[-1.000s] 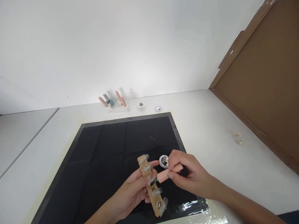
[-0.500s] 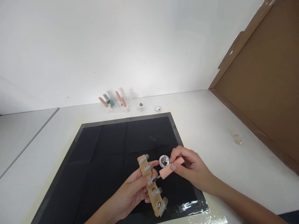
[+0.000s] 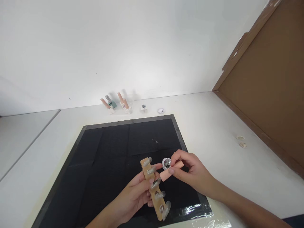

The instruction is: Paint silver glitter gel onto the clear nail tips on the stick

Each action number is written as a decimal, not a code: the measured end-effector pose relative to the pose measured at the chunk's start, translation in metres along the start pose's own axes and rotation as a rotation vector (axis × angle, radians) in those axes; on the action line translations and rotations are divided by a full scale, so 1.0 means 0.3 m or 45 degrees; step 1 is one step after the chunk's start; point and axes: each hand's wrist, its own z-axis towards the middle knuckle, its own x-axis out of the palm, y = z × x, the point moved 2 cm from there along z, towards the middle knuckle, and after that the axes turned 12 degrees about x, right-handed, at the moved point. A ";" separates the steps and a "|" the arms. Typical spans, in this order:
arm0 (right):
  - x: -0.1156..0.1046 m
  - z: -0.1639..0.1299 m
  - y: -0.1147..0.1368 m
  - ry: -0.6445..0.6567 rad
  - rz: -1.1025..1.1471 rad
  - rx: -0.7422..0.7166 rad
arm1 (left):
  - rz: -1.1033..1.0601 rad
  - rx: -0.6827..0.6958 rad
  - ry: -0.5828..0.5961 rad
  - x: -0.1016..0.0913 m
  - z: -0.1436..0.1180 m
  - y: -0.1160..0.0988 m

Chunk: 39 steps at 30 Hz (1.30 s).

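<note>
White tabletop [image 3: 213,126] against a white wall, with a brown cardboard panel [image 3: 268,82] leaning at my right; a black mat [image 3: 106,148] covers the middle of the work surface. Over the mat's near edge, my left hand [image 3: 135,196] is closed around a tan holder strip [image 3: 154,193] that carries five clear practice nail tips, its fingers curled beneath and the thumb lying across the top. My right hand [image 3: 192,174] pinches the peach-coloured cap of a polish brush [image 3: 169,172] between thumb and fingertips; the brush end points at the third tip from the far end and appears to touch it. Just beyond the cap, resting on the mat, is a small round pot [image 3: 166,163] with a dark, glittery content. As far as can be judged, the middle tip is being worked now; the lower part of the strip shows some dark specks, while the two far tips look plain, so most of the row seems left to do, though the tips are too small to be sure. Along the wall stand polish bottles [image 3: 116,104], well apart from my hands, and two small pale discs [image 3: 241,141] lie near the cardboard. Nothing lies between my hands and the strip.
</note>
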 end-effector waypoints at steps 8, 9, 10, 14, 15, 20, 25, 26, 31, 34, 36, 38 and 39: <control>-0.005 -0.004 0.022 0.031 -0.117 -0.132 | -0.009 0.014 -0.019 0.004 0.003 -0.003; -0.006 -0.004 0.023 0.028 -0.136 -0.150 | -0.010 0.014 -0.017 0.005 0.002 -0.004; -0.007 -0.004 0.025 0.019 -0.156 -0.170 | -0.015 0.015 -0.016 0.006 0.001 -0.005; -0.009 -0.004 0.032 0.006 -0.215 -0.264 | -0.039 0.018 -0.013 0.011 0.000 -0.010; -0.009 -0.004 0.034 0.005 -0.223 -0.285 | -0.043 0.019 -0.014 0.012 0.001 -0.011; -0.014 -0.001 0.040 0.018 -0.234 -0.376 | -0.055 0.018 -0.012 0.015 0.002 -0.015; -0.017 0.000 0.044 0.059 -0.201 -0.430 | -0.051 0.017 -0.011 0.016 -0.002 -0.021; -0.016 0.000 0.045 0.069 -0.196 -0.435 | -0.053 0.017 -0.012 0.016 -0.002 -0.022; -0.018 -0.002 0.056 0.116 -0.160 -0.418 | -0.056 0.011 -0.026 0.015 -0.002 -0.021; -0.019 -0.004 0.059 0.146 -0.123 -0.381 | -0.053 0.005 -0.035 0.012 -0.003 -0.020; -0.020 -0.006 0.059 0.161 -0.102 -0.354 | -0.050 0.000 -0.036 0.011 -0.005 -0.020; -0.020 -0.007 0.058 0.171 -0.088 -0.330 | -0.050 -0.002 -0.039 0.010 -0.007 -0.021; -0.020 -0.007 0.058 0.176 -0.085 -0.324 | -0.049 -0.002 -0.039 0.010 -0.008 -0.022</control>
